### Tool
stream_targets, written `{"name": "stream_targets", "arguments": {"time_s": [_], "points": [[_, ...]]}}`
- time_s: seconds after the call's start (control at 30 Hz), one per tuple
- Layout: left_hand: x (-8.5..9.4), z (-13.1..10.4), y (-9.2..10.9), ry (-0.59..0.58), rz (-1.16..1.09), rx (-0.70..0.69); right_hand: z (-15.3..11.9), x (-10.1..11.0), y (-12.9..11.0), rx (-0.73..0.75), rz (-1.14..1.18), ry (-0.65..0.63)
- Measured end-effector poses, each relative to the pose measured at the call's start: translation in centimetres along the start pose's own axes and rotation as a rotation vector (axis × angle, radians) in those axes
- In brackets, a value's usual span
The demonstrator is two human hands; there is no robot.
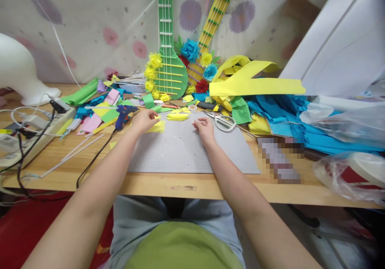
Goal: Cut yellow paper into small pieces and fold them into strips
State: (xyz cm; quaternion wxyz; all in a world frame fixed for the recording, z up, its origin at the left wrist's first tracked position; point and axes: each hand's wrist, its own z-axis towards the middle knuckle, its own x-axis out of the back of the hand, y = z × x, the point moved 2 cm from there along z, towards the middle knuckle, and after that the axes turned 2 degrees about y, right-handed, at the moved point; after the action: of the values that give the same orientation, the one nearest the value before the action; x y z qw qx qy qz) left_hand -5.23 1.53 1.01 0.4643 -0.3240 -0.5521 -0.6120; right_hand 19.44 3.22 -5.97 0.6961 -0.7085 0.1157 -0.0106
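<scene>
My left hand (145, 120) is over the left edge of a grey cutting mat (192, 156), its fingers loosely bent and slightly apart. Just beneath it lies a piece of yellow paper (159, 127); contact between them is hard to make out. A folded yellow paper strip (177, 117) sits on the mat between my hands. To its right, my right hand (205, 129) hovers with curled, parted fingers and nothing visible in them. White-handled scissors (225, 123) rest close beside that hand.
A blue glue gun (122, 116) stands left, its cord running to a power strip (39, 140). Behind are a green paper instrument (168, 74) and a yellow one (207, 36) with paper flowers. Yellow paper (255, 85) and blue paper (279, 112) pile up right.
</scene>
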Motion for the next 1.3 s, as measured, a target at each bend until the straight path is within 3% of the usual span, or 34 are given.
{"name": "stream_targets", "arguments": {"time_s": [0.13, 0.23, 0.47, 0.67, 0.77, 0.9, 1.03, 1.3], "points": [[-0.8, -2.3, -1.0, -0.127, 0.121, -0.366, -0.1, -0.2, 0.3, 0.028, -0.033, -0.023], [-1.3, -3.5, -1.0, -0.172, 0.233, -0.473, -0.1, -0.3, 0.3, 0.027, -0.046, -0.029], [-1.6, -4.5, 0.1, -0.097, 0.432, -0.37, -0.5, -0.3, 0.0, 0.025, -0.066, -0.019], [-1.7, -4.5, 0.2, 0.098, 0.322, -0.235, -0.6, -0.2, 0.1, 0.063, -0.155, -0.038], [-1.9, -4.6, 1.8, 0.167, 0.225, -0.221, -1.1, -0.3, -0.7, 0.214, -0.305, -0.136], [-3.6, -5.4, 5.3, 0.149, 0.086, -0.275, -2.5, -0.4, -1.9, 0.43, -0.459, -0.378], [-5.7, -6.2, 7.4, 0.084, -0.019, -0.256, -2.8, -0.2, -2.0, 0.43, -0.555, -0.449], [-6.3, -6.8, 6.3, 0.043, -0.266, -0.21, -1.3, -0.1, -0.3, 0.273, -0.512, -0.413]]}}
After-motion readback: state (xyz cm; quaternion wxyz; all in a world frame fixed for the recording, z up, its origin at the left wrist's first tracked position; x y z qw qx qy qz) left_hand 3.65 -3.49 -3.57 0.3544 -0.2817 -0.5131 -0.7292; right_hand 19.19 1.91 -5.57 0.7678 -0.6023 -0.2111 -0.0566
